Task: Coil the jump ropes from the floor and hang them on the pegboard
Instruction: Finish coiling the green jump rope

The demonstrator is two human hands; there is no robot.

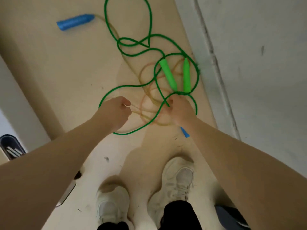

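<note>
Left hand and right hand each grip pale rope (green rope tangled).

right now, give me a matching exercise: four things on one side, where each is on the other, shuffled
Things:
1. far blue handle
2. green handles
3. pale cord
4. near blue handle

Places:
A. pinched by the left hand
B. peeking out under the right wrist
C. alone on the floor, far left
D. side by side inside a green loop, beyond the right hand

Pairs: 1-C, 2-D, 3-A, 4-B
</note>
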